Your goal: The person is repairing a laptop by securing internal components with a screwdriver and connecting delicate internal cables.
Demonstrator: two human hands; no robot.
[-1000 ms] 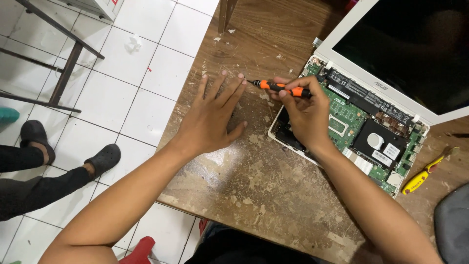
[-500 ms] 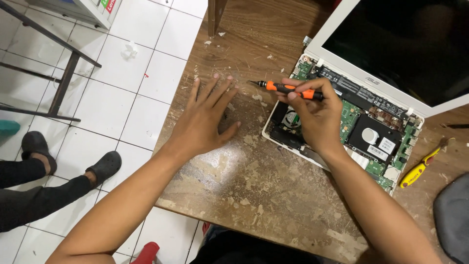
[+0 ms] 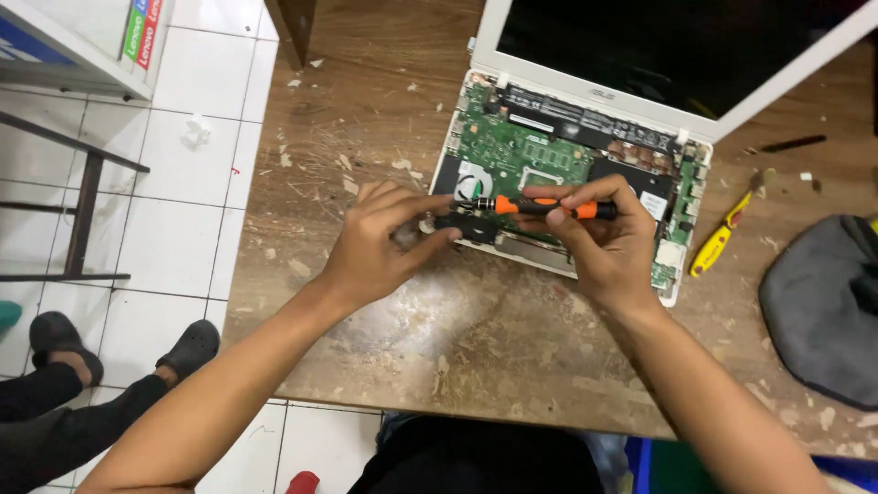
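Right hand (image 3: 608, 242) fingers pinch the slim orange-and-black screwdriver (image 3: 549, 208); left hand (image 3: 380, 242) fingers close on its tip.

Yellow tool (image 3: 722, 237), grey pouch (image 3: 817, 306), worn table (image 3: 512, 348)

The right hand (image 3: 604, 242) covers the middle of the orange-and-black screwdriver (image 3: 540, 207); its tip is too small to make out. The white opened laptop (image 3: 585, 146) and grey cloth pouch (image 3: 819, 306) run off frame.
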